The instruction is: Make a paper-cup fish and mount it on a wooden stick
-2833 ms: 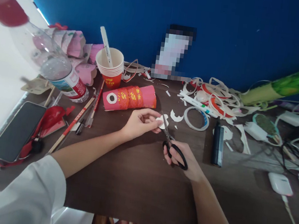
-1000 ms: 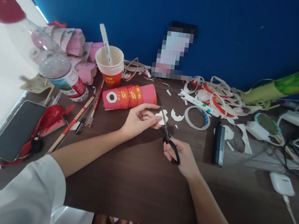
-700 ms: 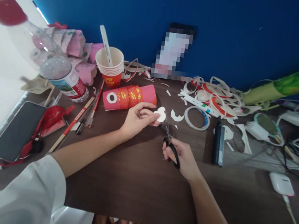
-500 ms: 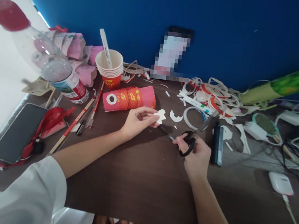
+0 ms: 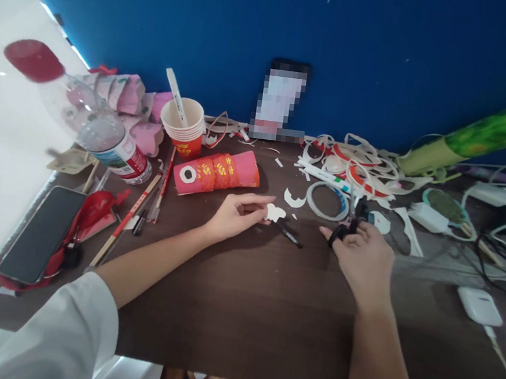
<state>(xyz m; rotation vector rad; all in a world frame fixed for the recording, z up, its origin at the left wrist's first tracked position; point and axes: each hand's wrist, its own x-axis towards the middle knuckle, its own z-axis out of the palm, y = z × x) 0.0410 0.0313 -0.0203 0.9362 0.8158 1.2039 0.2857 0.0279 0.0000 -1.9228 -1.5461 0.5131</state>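
My left hand pinches a small white paper cutout with a wavy edge between thumb and fingers. Just below the cutout, a thin black pen lies on the desk. Further right, my right hand has hold of black-handled scissors; its thumb points outward and the blades are mostly hidden. Behind my left hand lies a pink-and-red paper roll with a round white-and-black eye and yellow markings. A curved white paper scrap and a roll of tape lie between the hands.
On the left stand stacked paper cups and a plastic bottle, with a dark phone nearer me. Another phone leans against the blue wall. Tangled paper strips, cables and a white earphone case occupy the right.
My right hand has moved right with the scissors, away from the cutout and over the dark stick-like object. My left hand still holds the cutout, now turned somewhat.
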